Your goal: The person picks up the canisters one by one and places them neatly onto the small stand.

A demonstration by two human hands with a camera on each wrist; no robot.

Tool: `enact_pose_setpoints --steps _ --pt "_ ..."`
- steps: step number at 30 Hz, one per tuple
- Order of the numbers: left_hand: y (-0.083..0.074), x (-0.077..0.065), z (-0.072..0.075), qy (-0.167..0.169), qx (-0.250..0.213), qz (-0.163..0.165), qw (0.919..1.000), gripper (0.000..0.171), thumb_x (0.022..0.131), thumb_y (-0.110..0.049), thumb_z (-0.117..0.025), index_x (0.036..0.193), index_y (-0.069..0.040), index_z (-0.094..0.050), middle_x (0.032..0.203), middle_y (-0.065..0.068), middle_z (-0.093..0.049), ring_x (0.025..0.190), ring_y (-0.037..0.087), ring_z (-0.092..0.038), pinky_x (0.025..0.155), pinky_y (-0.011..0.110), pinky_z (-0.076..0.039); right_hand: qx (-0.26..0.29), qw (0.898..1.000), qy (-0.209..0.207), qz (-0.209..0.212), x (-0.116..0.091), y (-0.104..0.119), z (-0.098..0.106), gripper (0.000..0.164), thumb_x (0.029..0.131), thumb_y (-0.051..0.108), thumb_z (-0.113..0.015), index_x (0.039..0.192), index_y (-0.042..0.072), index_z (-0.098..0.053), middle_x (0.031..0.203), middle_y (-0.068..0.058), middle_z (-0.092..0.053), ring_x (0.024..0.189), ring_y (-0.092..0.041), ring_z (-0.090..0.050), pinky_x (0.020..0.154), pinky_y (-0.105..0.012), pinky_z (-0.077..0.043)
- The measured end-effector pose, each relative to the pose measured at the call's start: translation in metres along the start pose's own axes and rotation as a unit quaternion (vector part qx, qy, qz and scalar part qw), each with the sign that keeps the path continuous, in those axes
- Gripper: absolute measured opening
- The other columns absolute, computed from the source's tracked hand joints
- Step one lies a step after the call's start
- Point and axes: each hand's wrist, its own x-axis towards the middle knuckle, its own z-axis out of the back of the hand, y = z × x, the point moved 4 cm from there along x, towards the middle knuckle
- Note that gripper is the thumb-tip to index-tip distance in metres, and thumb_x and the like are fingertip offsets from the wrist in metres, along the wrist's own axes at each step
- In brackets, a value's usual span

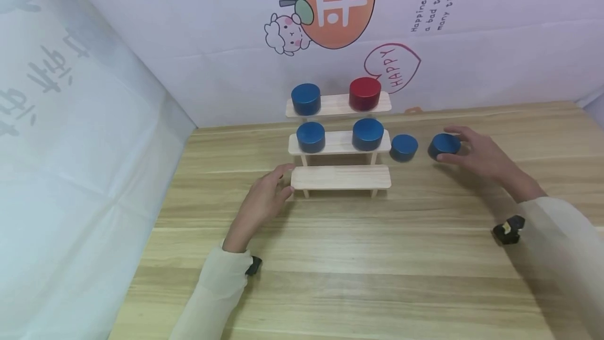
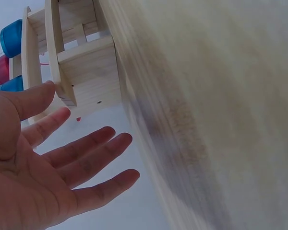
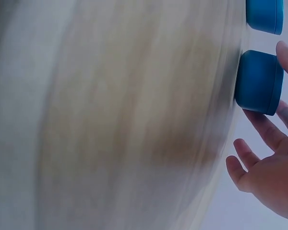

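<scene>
My right hand (image 1: 481, 155) holds a low blue round tin (image 1: 445, 146) on the table, thumb on one side and fingers on the other. In the right wrist view a lid seam runs round this tin (image 3: 259, 82). Just left of it stands another blue tin (image 1: 403, 148). My left hand (image 1: 265, 198) is at the left end of the lowest step (image 1: 341, 178) of a wooden three-step stand. Its thumb and index fingertip lie right by the step's corner; the other fingers (image 2: 93, 148) are spread and extended.
The top step (image 1: 336, 105) bears a blue tin (image 1: 305, 99) on the left and a red tin (image 1: 365, 94) on the right. Two blue tins sit on the middle step (image 1: 338, 142). A printed white cloth (image 1: 226, 77) hangs behind the wooden table (image 1: 330, 256).
</scene>
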Motion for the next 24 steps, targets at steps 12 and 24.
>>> enact_pose_setpoints --steps 12,24 --pt "0.0014 0.0033 -0.0018 0.011 0.01 0.01 0.9998 0.048 0.087 -0.022 -0.059 0.132 -0.024 -0.042 0.123 0.011 -0.051 0.11 0.024 -0.048 0.085 0.043 -0.041 -0.027 0.999 -0.002 -0.024 0.0035 -0.007 -0.001 0.075 0.08 0.049 -0.059 0.134 0.003 -0.033 0.13 -0.029 -0.034 0.115 -0.05 -0.03 0.085 -0.063 -0.025" --pt "-0.0008 0.0054 -0.003 0.015 0.015 0.01 0.9997 0.048 0.087 -0.023 -0.059 0.132 -0.022 -0.042 0.123 0.011 -0.052 0.111 0.024 -0.047 0.085 0.042 -0.04 -0.026 0.999 -0.004 -0.045 0.0023 -0.0085 -0.0015 0.078 0.079 0.053 -0.058 0.134 0.004 -0.034 0.128 -0.033 -0.035 0.113 -0.05 -0.032 0.083 -0.063 -0.027"
